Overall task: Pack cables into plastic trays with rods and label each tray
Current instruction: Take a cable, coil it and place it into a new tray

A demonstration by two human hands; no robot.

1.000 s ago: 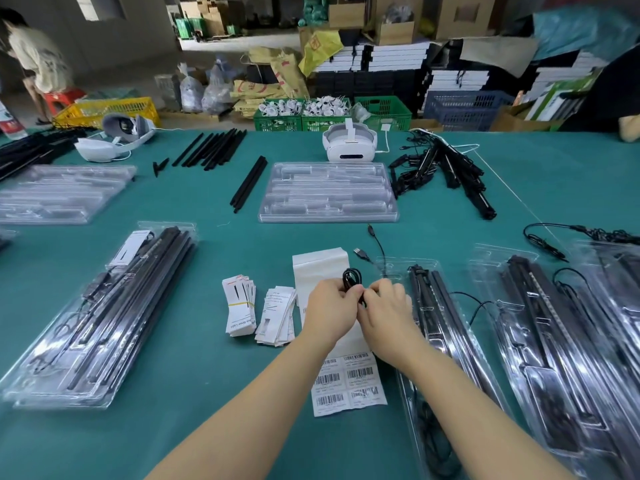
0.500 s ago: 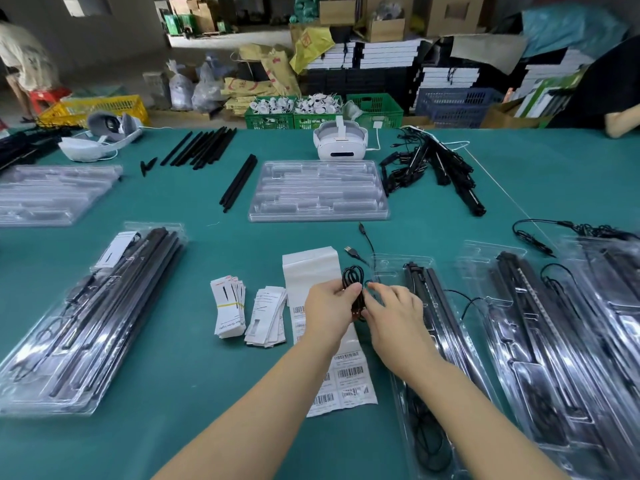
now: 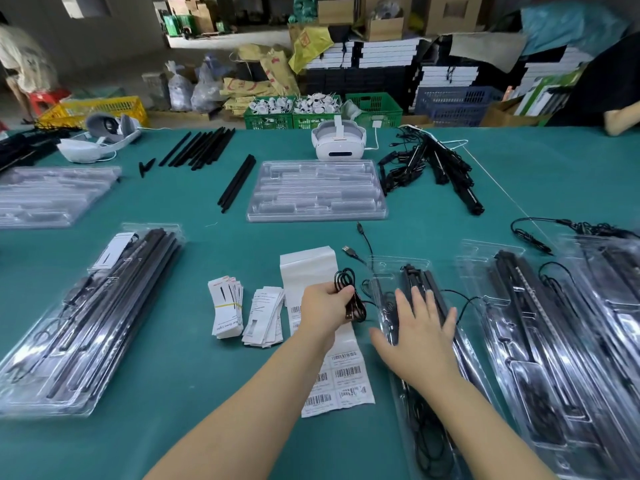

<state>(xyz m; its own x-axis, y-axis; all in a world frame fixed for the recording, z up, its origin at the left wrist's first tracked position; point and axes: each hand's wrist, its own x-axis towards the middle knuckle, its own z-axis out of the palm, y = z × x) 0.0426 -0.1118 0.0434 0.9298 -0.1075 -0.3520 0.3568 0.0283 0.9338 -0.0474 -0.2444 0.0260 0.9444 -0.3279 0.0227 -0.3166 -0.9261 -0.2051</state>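
Parted from its partner, the right hand (image 3: 417, 336) now lies flat on the tray (image 3: 420, 344), whose long axis runs toward the worktop's near edge, just right of the left hand (image 3: 323, 306) gripping the coiled cable (image 3: 349, 296).

Two white headsets are lying at the far side of the green table (image 3: 540, 168): one headset (image 3: 338, 140) is sitting near the middle, another headset (image 3: 98, 138) is lying at the left. Behind the table, green crates (image 3: 374, 110), a yellow crate (image 3: 104, 107) and a blue crate (image 3: 457, 102) are standing on the floor.
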